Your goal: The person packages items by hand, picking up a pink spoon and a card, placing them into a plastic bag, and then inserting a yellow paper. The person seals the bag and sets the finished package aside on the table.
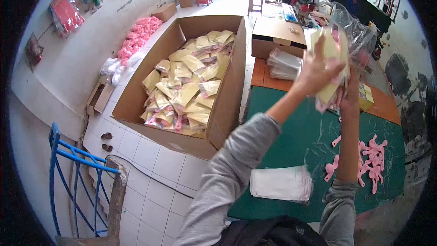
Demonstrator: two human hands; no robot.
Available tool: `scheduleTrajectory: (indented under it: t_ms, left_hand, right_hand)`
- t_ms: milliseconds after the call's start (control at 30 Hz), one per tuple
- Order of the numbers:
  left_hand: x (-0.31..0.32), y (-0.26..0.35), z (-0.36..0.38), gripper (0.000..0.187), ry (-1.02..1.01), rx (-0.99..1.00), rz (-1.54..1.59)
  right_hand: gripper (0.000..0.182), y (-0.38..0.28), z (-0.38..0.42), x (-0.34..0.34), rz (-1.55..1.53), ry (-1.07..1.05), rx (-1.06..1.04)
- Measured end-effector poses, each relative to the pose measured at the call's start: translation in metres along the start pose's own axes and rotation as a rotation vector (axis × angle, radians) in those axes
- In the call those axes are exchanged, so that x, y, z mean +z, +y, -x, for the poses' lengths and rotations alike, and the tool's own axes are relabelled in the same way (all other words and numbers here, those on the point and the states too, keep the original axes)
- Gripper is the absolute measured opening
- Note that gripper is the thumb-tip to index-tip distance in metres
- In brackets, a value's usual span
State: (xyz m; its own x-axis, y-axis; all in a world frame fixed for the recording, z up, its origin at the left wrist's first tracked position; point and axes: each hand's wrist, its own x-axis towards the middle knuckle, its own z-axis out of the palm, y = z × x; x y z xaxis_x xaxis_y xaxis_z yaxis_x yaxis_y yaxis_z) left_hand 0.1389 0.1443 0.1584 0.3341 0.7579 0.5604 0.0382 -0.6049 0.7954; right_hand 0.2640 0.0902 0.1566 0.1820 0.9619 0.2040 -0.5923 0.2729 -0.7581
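Above the far part of the green table (282,127), my left hand (318,70) is closed on a bundle of clear packets with pale yellow cards (327,93) and pink pieces inside. My right hand (350,93) grips the same bundle from its right side, its fingers partly hidden. Several pink scoop-like plastic pieces (375,159) lie scattered by my right forearm. Nearer to me rests a stack of clear flat bags (280,183). Left of the table, a large open carton (227,95) is filled with similar yellow-card packets (189,75).
Another stack of clear bags (284,64) lies beside a cardboard box (277,45) at the table's far end. Crumpled clear plastic (353,27) is behind my hands. Pink bundles (141,36) lie along the left wall. A blue railing (77,159) stands at lower left.
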Motion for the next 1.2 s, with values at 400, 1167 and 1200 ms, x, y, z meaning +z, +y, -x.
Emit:
scheduleTrajectory:
  t_ms: [400,1167,1200]
  left_hand:
    - [-0.302,0.035,-0.010,0.074,0.188,-0.056,-0.127]
    - [-0.221,0.042,0.329,0.023,0.851,-0.048,-0.966]
    - [-0.218,0.042,0.324,0.021,0.789,0.012,-0.971]
  right_hand:
    - [0.072,0.110,-0.095,0.248,0.314,-0.544,0.033]
    - [0.107,-0.025,0.280,-0.200,2.135,0.387,0.047]
    - [0.102,-0.023,0.268,-0.207,2.142,0.332,0.114]
